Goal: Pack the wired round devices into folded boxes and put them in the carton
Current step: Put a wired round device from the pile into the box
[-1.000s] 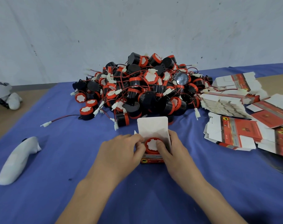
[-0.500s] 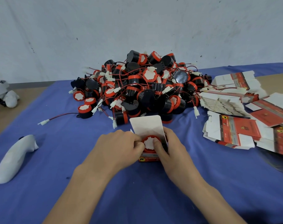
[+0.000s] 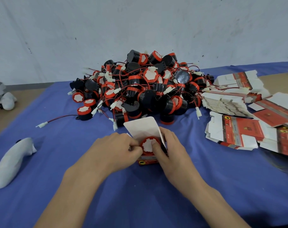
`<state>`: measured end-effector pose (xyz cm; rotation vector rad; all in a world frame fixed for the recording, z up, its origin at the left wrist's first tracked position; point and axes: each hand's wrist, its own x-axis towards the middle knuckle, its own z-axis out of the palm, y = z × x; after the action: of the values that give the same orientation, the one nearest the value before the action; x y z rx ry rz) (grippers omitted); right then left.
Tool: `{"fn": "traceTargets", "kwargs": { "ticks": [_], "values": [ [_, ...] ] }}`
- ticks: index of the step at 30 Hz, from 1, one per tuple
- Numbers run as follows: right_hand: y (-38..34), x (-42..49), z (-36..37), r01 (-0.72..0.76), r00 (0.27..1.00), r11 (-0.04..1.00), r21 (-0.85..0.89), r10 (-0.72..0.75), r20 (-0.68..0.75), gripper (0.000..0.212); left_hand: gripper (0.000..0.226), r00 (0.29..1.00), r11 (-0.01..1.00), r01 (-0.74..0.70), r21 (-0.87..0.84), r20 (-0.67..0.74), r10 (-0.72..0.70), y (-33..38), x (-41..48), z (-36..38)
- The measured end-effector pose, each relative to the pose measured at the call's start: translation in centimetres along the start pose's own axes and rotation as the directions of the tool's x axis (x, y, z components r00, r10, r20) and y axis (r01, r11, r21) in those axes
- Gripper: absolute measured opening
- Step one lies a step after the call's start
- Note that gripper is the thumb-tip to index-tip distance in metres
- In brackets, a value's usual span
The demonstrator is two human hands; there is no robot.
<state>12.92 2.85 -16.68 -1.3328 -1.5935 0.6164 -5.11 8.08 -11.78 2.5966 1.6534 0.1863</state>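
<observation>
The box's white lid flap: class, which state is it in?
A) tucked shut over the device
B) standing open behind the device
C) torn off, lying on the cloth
B: the flap stands upright behind the device, whose red-and-white top shows uncovered in the box held by the left hand and right hand.

One red-capped round device (image 3: 148, 146) sits in an open box (image 3: 140, 129), white flap up, mid tabletop. Tangled pile (image 3: 140, 89) behind it, flat boxes (image 3: 238, 131) by the right edge

The site was a small packing workshop. A heap of black-and-red round wired devices (image 3: 145, 89) and stacks of flat red-and-white cardboard box blanks (image 3: 235, 134) lay on a blue cloth-covered table (image 3: 57, 145) against a scuffed white wall (image 3: 90, 30).
</observation>
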Motion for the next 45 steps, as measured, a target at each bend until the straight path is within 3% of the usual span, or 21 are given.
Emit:
{"fn": "traceTargets", "kwargs": {
  "ticks": [5, 12, 18, 22, 25, 28, 31, 34, 40, 45],
  "values": [
    [0.0, 0.1, 0.0, 0.008, 1.0, 1.0, 0.008, -0.008, 0.009, 0.03, 0.046, 0.999, 0.999, 0.021, -0.048, 0.049, -0.018, -0.1, 0.1, -0.1],
    [-0.2, -0.1, 0.2, 0.056, 0.998, 0.998, -0.035, -0.055, 0.031, 0.031, 0.029, 0.991, 0.997, 0.065, -0.045, 0.119, -0.06, 0.1, 0.2, -0.1],
    [-0.3, -0.2, 0.3, 0.095, 0.995, 0.993, -0.069, -0.092, 0.044, 0.033, 0.047, 0.985, 0.993, 0.101, -0.062, 0.144, -0.092, 0.4, 0.1, 0.0],
    [-0.5, -0.3, 0.2, 0.09, 0.995, 0.994, -0.053, -0.088, 0.041, 0.031, 0.022, 0.982, 0.981, 0.101, -0.164, 0.175, -0.072, 0.4, -0.4, -0.3],
    [-0.4, -0.2, 0.1, 0.065, 0.998, 0.997, -0.031, -0.064, 0.028, 0.029, 0.023, 0.984, 0.968, 0.086, -0.236, 0.175, -0.045, 0.4, -0.9, -0.4],
    [-0.3, -0.2, 0.1, 0.035, 0.999, 0.998, 0.058, -0.036, 0.011, 0.025, 0.041, 0.99, 0.952, 0.056, -0.3, 0.137, -0.015, 0.1, -1.5, -0.7],
    [-0.3, -0.1, 0.1, -0.042, 0.999, 0.978, 0.206, 0.042, 0.007, 0.025, 0.029, 1.0, 0.879, -0.021, -0.477, -0.019, 0.014, -0.2, -2.2, -1.2],
    [-0.2, 0.3, -0.1, -0.071, 0.996, 0.963, 0.259, 0.082, -0.034, 0.026, 0.029, 0.983, 0.78, -0.077, -0.621, -0.179, -0.046, -0.7, -3.0, -1.2],
    [-0.1, 0.4, -0.3, -0.113, 0.992, 0.941, 0.319, 0.126, -0.021, 0.025, 0.028, 0.975, 0.704, -0.061, -0.708, -0.194, -0.11, -0.6, -3.8, -0.6],
    [-0.7, 0.4, -0.9, -0.092, 0.994, 0.89, 0.446, 0.107, -0.008, 0.025, 0.034, 0.951, 0.618, -0.169, -0.768, -0.291, -0.102, -0.3, -3.9, -1.1]
  ]
}}
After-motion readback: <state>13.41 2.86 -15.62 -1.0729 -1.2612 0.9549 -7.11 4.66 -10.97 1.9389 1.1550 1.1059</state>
